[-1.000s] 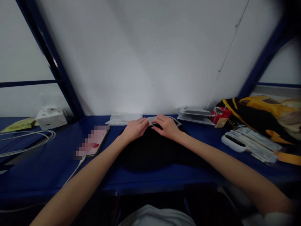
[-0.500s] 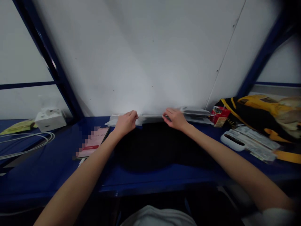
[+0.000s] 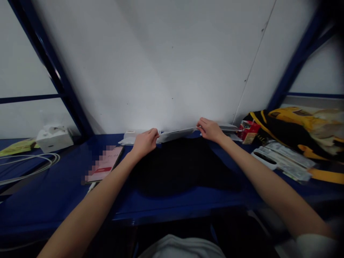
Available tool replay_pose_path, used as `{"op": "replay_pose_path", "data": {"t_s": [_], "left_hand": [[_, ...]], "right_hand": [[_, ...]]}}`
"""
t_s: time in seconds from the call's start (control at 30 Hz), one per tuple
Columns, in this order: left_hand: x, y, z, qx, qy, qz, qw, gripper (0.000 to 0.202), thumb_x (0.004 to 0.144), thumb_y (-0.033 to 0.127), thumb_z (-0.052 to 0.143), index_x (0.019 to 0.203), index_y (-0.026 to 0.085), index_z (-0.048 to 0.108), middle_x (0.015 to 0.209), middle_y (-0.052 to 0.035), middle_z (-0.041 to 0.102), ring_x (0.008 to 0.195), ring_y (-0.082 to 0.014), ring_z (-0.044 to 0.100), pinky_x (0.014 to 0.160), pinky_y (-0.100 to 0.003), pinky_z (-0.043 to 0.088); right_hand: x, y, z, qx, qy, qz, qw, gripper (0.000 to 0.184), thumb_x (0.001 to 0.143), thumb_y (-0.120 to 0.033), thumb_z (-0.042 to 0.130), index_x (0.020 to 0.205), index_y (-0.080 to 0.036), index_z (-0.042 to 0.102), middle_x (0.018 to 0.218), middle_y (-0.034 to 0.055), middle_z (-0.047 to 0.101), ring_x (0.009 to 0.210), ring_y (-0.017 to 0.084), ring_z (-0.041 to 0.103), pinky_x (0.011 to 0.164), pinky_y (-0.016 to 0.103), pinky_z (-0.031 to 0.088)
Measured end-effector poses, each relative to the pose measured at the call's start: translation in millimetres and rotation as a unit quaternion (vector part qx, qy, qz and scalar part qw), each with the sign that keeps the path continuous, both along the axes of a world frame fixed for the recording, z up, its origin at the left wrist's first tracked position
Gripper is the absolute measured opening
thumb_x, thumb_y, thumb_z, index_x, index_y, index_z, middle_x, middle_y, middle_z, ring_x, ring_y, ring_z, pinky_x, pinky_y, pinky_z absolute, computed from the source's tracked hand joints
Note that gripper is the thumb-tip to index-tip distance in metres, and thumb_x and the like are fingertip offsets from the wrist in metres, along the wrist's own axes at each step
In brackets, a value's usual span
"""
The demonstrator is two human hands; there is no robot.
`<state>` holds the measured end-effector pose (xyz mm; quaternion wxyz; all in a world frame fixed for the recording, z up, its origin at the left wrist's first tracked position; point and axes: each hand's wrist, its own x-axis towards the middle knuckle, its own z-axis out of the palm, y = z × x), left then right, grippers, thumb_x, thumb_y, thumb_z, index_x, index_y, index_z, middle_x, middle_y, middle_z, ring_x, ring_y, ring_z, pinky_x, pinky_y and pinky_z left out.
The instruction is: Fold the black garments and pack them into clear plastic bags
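My left hand and my right hand each pinch one end of a flat pale packet, held stretched between them just above the blue bench near the white wall. Both hands are closed on it. Under the packet a black cloth lies spread on the bench. More pale packets lie behind: one stack left of my left hand, another right of my right hand.
A phone with a white cable lies left of the cloth. A white box, coiled cable and yellow paper sit far left. At right are a red carton, a white device with packets and a yellow-black bag.
My hands moved apart and away from me, off the cloth's top edge, drawing the pale packet out between them. The right hand went furthest right and up.
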<state>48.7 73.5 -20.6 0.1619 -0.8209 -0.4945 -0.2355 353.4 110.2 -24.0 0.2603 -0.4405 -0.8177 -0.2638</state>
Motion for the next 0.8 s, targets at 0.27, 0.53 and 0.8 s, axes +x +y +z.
{"op": "replay_pose_path", "data": {"t_s": [0.27, 0.53, 0.8], "left_hand": [[8, -5, -5.2, 0.006, 0.003, -0.047, 0.999, 0.015, 0.087, 0.027, 0.035, 0.083, 0.020, 0.047, 0.083, -0.0026, 0.060, 0.065, -0.0147, 0.054, 0.052, -0.025, 0.028], [21, -15, -7.4, 0.003, -0.002, -0.141, 0.990, 0.014, 0.088, 0.026, 0.031, 0.085, 0.020, 0.043, 0.085, -0.0025, 0.056, 0.064, -0.0126, 0.051, 0.053, -0.023, 0.031], [20, -12, -10.2, -0.069, 0.036, -0.128, 0.989, 0.019, 0.087, 0.032, 0.034, 0.095, 0.019, 0.044, 0.094, -0.0050, 0.057, 0.071, -0.0157, 0.054, 0.055, -0.026, 0.037]], "right_hand": [[-3, 2, -8.9, -0.043, -0.036, 0.042, 0.998, 0.024, 0.079, -0.028, 0.045, 0.098, -0.017, 0.053, 0.098, 0.0099, 0.056, 0.090, 0.022, 0.052, 0.076, 0.034, 0.040], [-44, -7, -23.4, -0.166, -0.049, 0.011, 0.985, 0.049, 0.078, -0.021, 0.045, 0.126, -0.029, 0.044, 0.113, 0.0045, 0.059, 0.090, 0.023, 0.058, 0.073, 0.035, 0.043], [-1, -4, 6.0, 0.002, 0.078, -0.104, 0.992, 0.062, 0.073, -0.004, 0.038, 0.132, -0.024, 0.033, 0.129, 0.0033, 0.045, 0.111, 0.021, 0.043, 0.088, 0.033, 0.035]]}}
